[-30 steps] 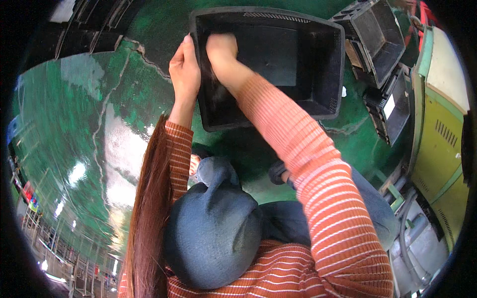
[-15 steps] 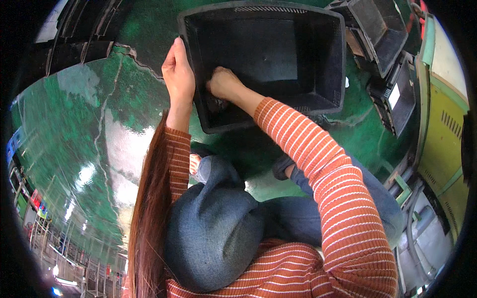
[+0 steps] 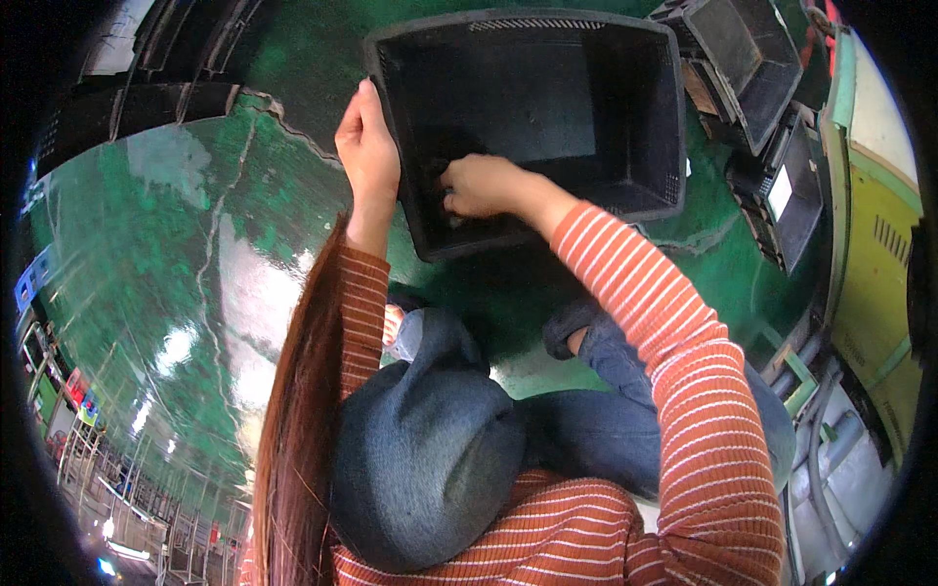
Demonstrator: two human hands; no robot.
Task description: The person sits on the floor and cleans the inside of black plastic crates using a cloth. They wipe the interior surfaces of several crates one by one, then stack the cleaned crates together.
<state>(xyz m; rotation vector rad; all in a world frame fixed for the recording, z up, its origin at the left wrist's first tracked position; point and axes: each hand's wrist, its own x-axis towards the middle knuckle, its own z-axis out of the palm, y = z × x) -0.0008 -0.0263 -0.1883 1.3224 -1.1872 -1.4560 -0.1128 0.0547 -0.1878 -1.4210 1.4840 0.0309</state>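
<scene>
Crate, black and rectangular, sits ahead of our denim-covered knees over the green floor, its mouth turned toward us and rows of small slots along its far edge. Our left hand stands on the outside of its left wall, thumb pointing away from us beside the rim near the far left corner. The fingers on that side are mostly hidden, so we cannot tell how far that grip closes on the wall. Our right hand reaches inside, near the left wall and toward the near corner, with its fingers curled inward. Just beside those fingertips is a dark shape, too shadowed to make out, and we cannot tell whether this grip has hold of it.

Rust-coloured sleeves with white stripes cover our forearms. Off to the right, well apart from our hands, we see a dark bin and, just beside it, a second bin with a white label. Farther right stands a yellow-green cabinet with slotted vents.
</scene>
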